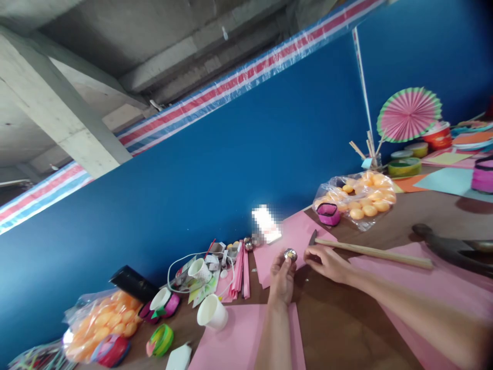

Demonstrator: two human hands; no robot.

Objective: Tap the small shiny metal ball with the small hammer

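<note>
My left hand (283, 280) is raised over the table, its fingers closed around a small shiny silver round piece (290, 255) with a yellowish spot in its middle. Just to the right is my right hand (327, 263), palm down, with thumb and forefinger curled together. Whether anything sits between those fingertips I cannot make out. Behind the right wrist lies a hammer (375, 251) with a wooden handle and a dark head. Pink paper sheets (246, 329) lie under and around the hands.
A white paper cup (212, 312) stands left of my left forearm. Bags of orange balls (370, 198) lie at the back right and far left (111, 321). Against the blue partition (246, 154) are pink strips (241, 272). A dark curved tool (450, 249) lies right.
</note>
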